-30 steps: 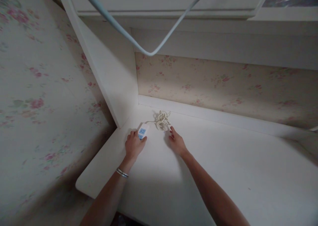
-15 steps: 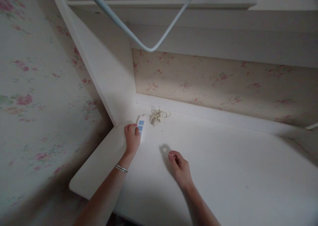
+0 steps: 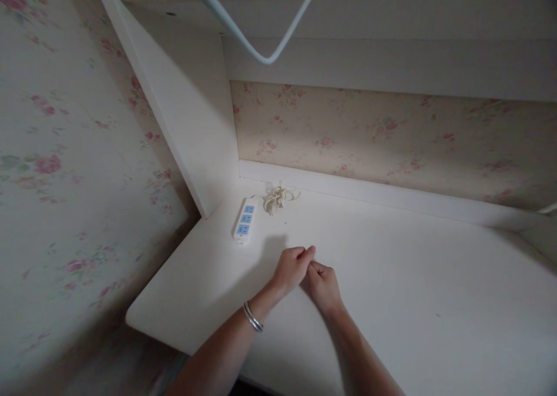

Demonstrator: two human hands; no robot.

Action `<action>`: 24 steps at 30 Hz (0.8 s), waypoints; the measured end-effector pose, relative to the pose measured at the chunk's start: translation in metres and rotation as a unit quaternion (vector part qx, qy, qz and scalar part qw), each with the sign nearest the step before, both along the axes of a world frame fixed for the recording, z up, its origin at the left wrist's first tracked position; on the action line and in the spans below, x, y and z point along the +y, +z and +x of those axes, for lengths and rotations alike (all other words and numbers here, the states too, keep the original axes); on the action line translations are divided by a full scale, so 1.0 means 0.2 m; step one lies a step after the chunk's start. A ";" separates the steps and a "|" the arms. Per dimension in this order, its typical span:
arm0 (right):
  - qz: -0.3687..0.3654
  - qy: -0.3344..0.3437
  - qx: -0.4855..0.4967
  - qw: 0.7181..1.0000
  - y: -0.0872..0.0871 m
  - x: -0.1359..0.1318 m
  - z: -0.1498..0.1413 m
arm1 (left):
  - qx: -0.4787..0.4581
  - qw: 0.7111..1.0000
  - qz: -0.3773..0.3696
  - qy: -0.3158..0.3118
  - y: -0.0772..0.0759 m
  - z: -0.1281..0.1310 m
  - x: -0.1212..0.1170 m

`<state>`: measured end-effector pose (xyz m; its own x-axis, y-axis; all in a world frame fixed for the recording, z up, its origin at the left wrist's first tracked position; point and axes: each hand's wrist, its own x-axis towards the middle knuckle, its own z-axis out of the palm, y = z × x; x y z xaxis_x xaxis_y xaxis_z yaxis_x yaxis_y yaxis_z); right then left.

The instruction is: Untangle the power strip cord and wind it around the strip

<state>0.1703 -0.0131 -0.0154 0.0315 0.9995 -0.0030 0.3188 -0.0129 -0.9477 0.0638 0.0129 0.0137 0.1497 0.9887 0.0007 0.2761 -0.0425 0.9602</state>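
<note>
My left hand [image 3: 291,266], with silver bangles [image 3: 253,316] on its wrist, is curled closed above the desk. Its thumb side meets my right hand [image 3: 322,282], which is also closed. Whatever the two hands pinch, if anything, is hidden by the fingers. To their left on the desktop lies a white power strip [image 3: 238,234] with blue socket faces, touched by neither hand. Its cream cord [image 3: 275,200] is bunched in a tangle behind it, near the back edge.
The white desk [image 3: 391,280] has a raised back rail [image 3: 348,183] and a side panel [image 3: 191,111] at the left. Overhead hangs a pale bent tube or cable [image 3: 268,61] in front of the shelf. Floral wallpaper [image 3: 87,210] covers the wall at the left.
My left hand has let go of the power strip and come right, against my right hand. The power strip stays where it was. The view has shifted slightly.
</note>
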 end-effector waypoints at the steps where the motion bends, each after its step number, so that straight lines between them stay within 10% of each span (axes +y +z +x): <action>1: 0.003 -0.005 0.001 1.000 0.00 0.00 0.00 | -0.009 1.000 -0.006 0.007 -0.02 0.01 0.01; 24: 0.013 -0.011 0.017 1.000 0.02 0.02 -0.01 | -0.022 0.999 -0.039 -0.013 -0.07 -0.01 0.05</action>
